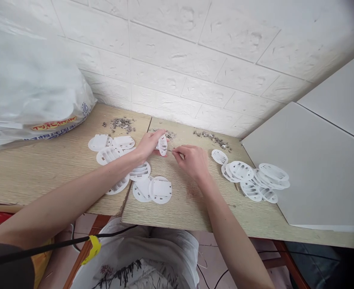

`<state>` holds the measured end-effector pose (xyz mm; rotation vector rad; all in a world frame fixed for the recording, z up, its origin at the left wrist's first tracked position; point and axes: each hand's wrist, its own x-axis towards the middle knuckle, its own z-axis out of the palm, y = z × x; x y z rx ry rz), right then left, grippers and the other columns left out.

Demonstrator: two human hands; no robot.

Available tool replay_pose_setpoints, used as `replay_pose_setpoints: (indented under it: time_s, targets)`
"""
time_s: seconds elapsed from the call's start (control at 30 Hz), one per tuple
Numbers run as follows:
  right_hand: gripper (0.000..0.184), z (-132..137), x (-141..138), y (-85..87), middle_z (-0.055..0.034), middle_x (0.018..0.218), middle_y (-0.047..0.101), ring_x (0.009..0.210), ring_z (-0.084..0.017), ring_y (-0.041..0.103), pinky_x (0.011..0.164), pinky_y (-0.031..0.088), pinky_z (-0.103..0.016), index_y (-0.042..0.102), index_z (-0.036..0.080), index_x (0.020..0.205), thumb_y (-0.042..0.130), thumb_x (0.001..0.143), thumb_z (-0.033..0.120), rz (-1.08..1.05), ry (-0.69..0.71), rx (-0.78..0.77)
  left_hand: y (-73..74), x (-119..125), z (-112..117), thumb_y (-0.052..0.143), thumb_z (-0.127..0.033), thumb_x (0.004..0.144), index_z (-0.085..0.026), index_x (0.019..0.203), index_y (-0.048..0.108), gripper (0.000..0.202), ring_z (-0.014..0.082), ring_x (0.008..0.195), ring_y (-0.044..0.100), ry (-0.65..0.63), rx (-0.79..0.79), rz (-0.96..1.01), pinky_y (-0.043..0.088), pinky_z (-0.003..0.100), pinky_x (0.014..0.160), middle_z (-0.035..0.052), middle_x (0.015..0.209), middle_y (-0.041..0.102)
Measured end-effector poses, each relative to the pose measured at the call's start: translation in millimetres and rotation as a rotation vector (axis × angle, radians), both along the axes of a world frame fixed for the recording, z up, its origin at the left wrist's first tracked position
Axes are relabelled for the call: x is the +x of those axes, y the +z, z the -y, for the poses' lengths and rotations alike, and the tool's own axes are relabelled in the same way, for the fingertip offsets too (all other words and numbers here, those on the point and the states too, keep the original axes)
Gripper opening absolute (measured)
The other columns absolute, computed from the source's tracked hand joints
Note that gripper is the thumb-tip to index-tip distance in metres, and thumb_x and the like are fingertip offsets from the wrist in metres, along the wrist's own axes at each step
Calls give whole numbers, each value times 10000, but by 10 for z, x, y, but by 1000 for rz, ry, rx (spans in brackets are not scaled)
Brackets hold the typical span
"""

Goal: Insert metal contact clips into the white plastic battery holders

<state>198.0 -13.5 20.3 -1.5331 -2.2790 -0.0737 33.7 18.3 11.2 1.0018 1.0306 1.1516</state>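
Observation:
My left hand [148, 145] holds a white round plastic disc [162, 145] on edge above the wooden table [44, 168]. My right hand [191, 160] pinches a small thin metal piece [173, 151] and points it at the disc's side. Several white discs [119, 154] lie under and left of my left wrist, and two more [154, 189] lie in front of it. Another heap of white discs [255, 178] lies to the right of my right hand. Small heaps of metal bits [122, 123] lie along the wall behind the hands.
A big clear plastic bag [29, 88] fills the table's left end. A white panel [315, 172] covers the right end. A white brick wall [195, 60] backs the table. A black cable with a yellow tag [94, 245] crosses my lap.

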Motion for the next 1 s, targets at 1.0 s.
replay_pose_setpoints:
  time_s: [1.0]
  targets:
    - [175,-35,14,-24,-24,674,680,682,-159,545,552,271,-263,737,220,782,580,855,244,-59,66,104,51,5,16,562,-415,791,-139,720,605,288,169,555,596,15,-45,86,546,324,510,87,764,675]
